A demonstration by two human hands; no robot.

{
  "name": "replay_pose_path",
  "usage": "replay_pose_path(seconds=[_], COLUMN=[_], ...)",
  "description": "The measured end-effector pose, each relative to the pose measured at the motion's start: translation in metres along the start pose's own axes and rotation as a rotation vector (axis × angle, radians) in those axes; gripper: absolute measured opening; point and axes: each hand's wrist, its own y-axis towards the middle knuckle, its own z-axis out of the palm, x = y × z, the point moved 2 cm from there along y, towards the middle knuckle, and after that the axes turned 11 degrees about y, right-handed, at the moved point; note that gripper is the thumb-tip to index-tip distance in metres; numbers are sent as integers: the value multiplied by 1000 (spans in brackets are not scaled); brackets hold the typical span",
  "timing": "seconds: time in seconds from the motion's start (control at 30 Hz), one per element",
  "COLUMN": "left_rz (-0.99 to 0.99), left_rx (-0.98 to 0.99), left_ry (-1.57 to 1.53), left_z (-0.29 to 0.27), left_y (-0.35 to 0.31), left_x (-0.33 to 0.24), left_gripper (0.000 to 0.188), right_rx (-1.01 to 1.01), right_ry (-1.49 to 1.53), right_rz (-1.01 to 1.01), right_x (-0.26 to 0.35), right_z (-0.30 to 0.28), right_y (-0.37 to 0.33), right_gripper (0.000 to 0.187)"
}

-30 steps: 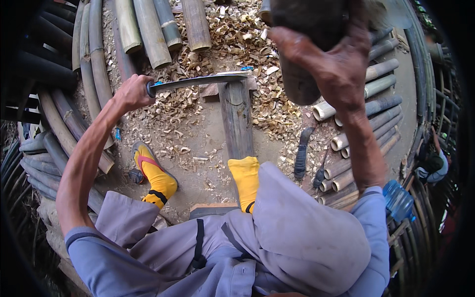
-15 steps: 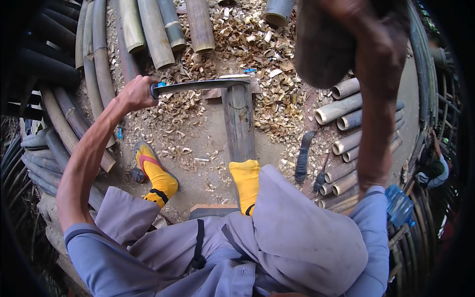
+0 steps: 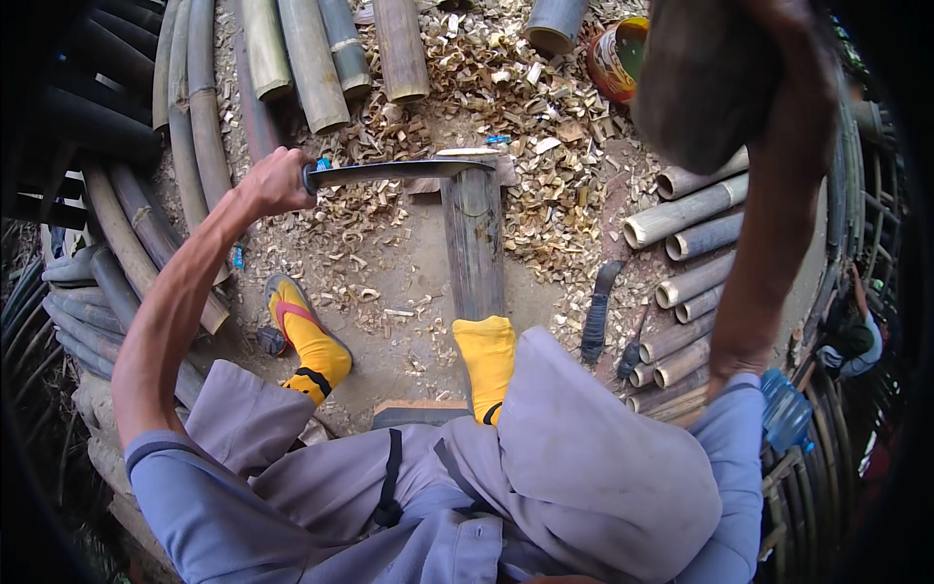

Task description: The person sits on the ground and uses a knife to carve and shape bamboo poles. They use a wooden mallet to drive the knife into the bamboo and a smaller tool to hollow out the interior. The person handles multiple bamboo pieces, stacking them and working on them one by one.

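My left hand (image 3: 277, 182) is closed round the handle of a machete (image 3: 399, 171). The long blade reaches right and lies across the far end of an upright-lying bamboo pole (image 3: 474, 248). Under my foot in a yellow sock (image 3: 485, 350), the near part of that pole is covered. High at the upper right, my right hand (image 3: 800, 44) grips a thick, dark wooden mallet (image 3: 705, 92). Motion smears both, and the fingers are partly lost at the dark rim. The mallet hangs well apart from the blade.
Cut bamboo lengths (image 3: 311, 73) lie at the upper left, and more bamboo pieces (image 3: 681, 226) are stacked at right. Wood chips (image 3: 545, 195) cover the ground. A dark-wrapped tool (image 3: 598, 311), a painted bucket (image 3: 615, 60), a blue water bottle (image 3: 784, 409) and another person (image 3: 856, 341) also show.
My right hand and the mallet have moved outward to the right, uncovering the bucket behind. My left hand keeps the machete across the bamboo's end.
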Motion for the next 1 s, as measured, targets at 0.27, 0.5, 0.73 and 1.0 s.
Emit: replay_pose_path(seconds=[0.27,0.5,0.73,1.0], left_rz=[59,15,123,-122], left_rx=[-2,51,150,176], left_ry=[-29,-43,-143,-155], left_z=[14,11,11,19], left_y=[2,0,10,1], left_x=[2,3,4,1], left_gripper=[33,30,30,42], right_rx=[445,-71,344,-123], right_ry=[-201,181,-187,-146], right_rz=[603,74,615,718], right_x=[-133,-39,-141,-156], right_z=[18,23,41,2], right_y=[-74,-18,-102,-176], right_gripper=[100,89,99,83])
